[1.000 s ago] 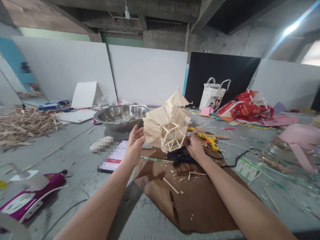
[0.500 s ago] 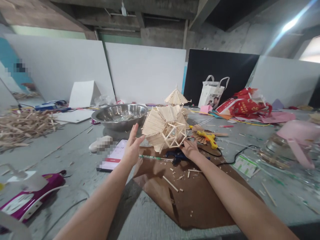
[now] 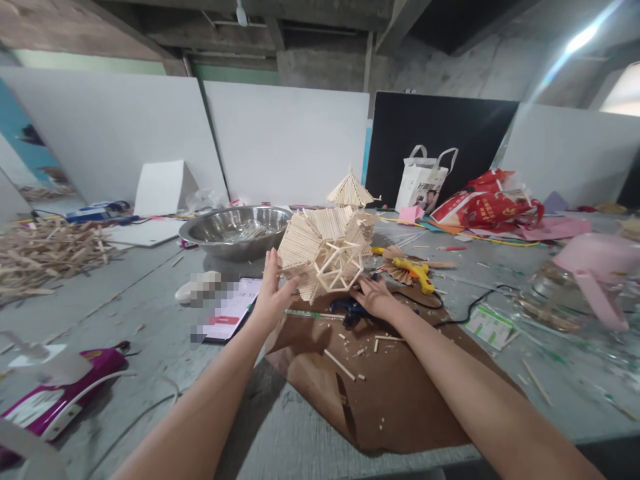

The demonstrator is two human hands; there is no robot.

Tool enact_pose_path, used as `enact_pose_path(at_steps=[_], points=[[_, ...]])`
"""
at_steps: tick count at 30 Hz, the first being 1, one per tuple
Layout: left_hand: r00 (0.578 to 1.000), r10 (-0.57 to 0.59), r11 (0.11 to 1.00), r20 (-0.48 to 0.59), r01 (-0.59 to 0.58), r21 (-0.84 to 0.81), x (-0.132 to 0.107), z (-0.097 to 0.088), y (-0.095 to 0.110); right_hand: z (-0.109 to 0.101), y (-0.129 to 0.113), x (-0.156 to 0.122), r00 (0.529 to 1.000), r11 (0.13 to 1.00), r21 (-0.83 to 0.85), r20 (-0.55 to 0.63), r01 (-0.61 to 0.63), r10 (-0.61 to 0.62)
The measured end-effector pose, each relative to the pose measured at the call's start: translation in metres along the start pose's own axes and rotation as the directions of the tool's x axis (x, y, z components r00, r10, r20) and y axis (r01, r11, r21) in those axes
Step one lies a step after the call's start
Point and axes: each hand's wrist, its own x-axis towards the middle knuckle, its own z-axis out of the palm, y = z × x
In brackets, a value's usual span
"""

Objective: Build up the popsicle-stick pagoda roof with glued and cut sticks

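Note:
A model built from pale wooden sticks (image 3: 305, 247) is tilted between my two hands, with an open lattice of sticks (image 3: 340, 265) facing me. My left hand (image 3: 273, 290) is at its left side, thumb against the slatted panel and fingers up along the edge. Under the lower right edge, my right hand (image 3: 374, 297) grips the model; its fingertips are partly hidden. A dark blue glue gun (image 3: 353, 312) lies below the model on brown paper (image 3: 400, 393). Behind stands a pointed stick roof (image 3: 351, 190); whether it joins the model I cannot tell.
A steel basin (image 3: 200, 233) and a phone (image 3: 233, 310) are to the left, near a purple power strip (image 3: 75, 387). A yellow glue gun (image 3: 417, 272) lies right of the model. Farther right stands a pink-lidded jug (image 3: 565, 287). Stick scraps litter the paper.
The model has shifted slightly left and turned, so its lattice sits nearer my left hand. My right hand has moved left with it. The view has shifted a little.

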Motion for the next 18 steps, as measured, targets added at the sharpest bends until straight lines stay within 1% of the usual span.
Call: enact_pose_path(at_steps=[2,5,9,11,14,16,18], points=[[0.999,0.027,0.993,-0.025,-0.024,0.115,0.000,-0.001,0.002,-0.002,-0.003,-0.003,0.999,1.000,-0.003,0.022,0.023,-0.023],[0.993,0.112,0.960,-0.046,-0.096,0.263,-0.001,-0.001,0.003,-0.006,-0.006,-0.008,0.998,0.999,0.002,0.042,0.049,-0.049],[0.973,0.206,0.912,-0.106,-0.152,0.381,-0.002,-0.002,0.004,-0.008,-0.003,-0.011,0.996,0.997,0.019,0.043,0.078,-0.078],[0.956,0.264,0.887,-0.129,-0.188,0.421,-0.002,-0.004,0.006,-0.010,0.001,-0.011,0.998,0.998,0.033,0.012,0.058,-0.058],[0.908,0.385,0.825,-0.165,-0.259,0.502,-0.001,-0.007,0.012,-0.020,0.010,-0.011,0.999,0.998,0.063,-0.052,-0.009,0.012],[0.883,0.437,0.788,-0.170,-0.285,0.545,-0.002,-0.008,0.019,-0.029,0.016,-0.013,0.998,0.997,0.080,-0.054,-0.017,0.022],[0.881,0.447,0.779,-0.154,-0.299,0.551,-0.005,-0.007,0.027,-0.039,0.021,-0.017,1.000,0.996,0.094,-0.018,0.004,-0.002]])
